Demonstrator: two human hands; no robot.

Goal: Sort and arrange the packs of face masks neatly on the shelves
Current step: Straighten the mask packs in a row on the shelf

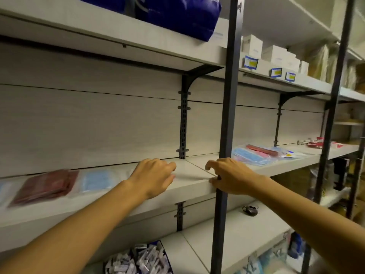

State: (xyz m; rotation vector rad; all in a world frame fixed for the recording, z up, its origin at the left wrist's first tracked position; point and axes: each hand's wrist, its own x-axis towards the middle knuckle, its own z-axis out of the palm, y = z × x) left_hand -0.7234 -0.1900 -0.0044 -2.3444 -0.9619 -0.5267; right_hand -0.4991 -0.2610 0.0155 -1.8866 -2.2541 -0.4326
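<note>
Face mask packs lie in two groups on the middle shelf (193, 171). At far left, a dark red pack (45, 185) and a light blue pack (96, 181) rest flat side by side, with part of another pale pack cut off by the picture's edge; this set looks placed in a row. To the right of the dark upright post (227, 115), a loose heap of blue packs (248, 157) with a red pack (262, 150) lying on top awaits sorting. Between the groups is a bare stretch of shelf, over which both my hands hover. My left hand (154, 177) holds nothing, fingers loosely curled above the board. My right hand (231, 176) is likewise unladen, fingers bent and spread, thumb near the front edge of the shelf beside the post. Judged from this layout, the work is partly done: the left row is started, the right heap untouched; the likely next reach is toward that heap
</note>
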